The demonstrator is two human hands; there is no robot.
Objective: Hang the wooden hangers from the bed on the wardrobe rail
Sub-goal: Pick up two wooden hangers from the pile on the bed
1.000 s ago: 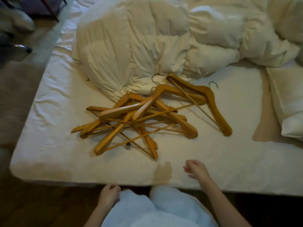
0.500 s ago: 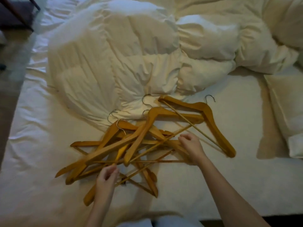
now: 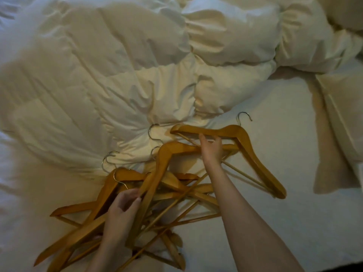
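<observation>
A tangled pile of wooden hangers point(image 3: 110, 218) with metal hooks lies on the white bed sheet point(image 3: 284, 228), against the edge of the duvet. One hanger point(image 3: 261, 169) lies apart at the pile's right, hook pointing away from me. My left hand point(image 3: 121, 211) pinches the lower arm of the top hanger point(image 3: 163, 160) in the pile. My right hand point(image 3: 211, 150) reaches further out, fingers spread, resting over that hanger's other arm and touching the upper arm of the right hanger. The wardrobe rail is out of view.
A rumpled cream duvet point(image 3: 98, 75) covers the far and left part of the bed. A pillow point(image 3: 343, 118) lies at the right edge. Flat sheet stretches to the right of my right forearm.
I have leaned in over the bed. My left hand moved up the pile and took hold of the top hanger's arm. My right hand moved away from me to the far right hanger.
</observation>
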